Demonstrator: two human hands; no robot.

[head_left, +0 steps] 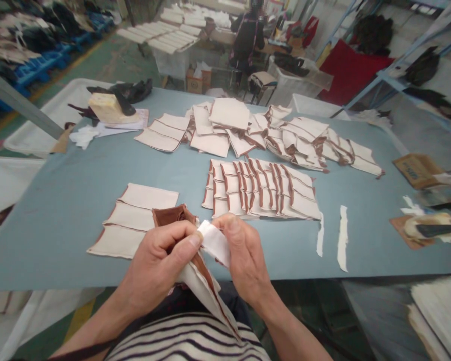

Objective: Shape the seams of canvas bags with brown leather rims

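Observation:
My left hand (173, 250) is closed on a cream fabric panel (206, 286) with brown edging, its thumb also pinching the end of a white strip (213, 240). My right hand (244, 253) has its fingers closed round the other end of that strip. The panel hangs down from my hands over the table's front edge, in front of my striped top. A brown part of the fabric (169, 216) shows just above my left hand. To the left lies a flat cream panel (135, 215) with brown seams, partly hidden behind that hand.
Overlapping rows of cream panels (263, 188) lie mid-table, with a loose pile (229, 115) behind them. Two white strips (343, 238) and a brush on a pad (432, 226) lie to the right. A yellowish block (113, 108) sits back left. A person (247, 37) is in the background.

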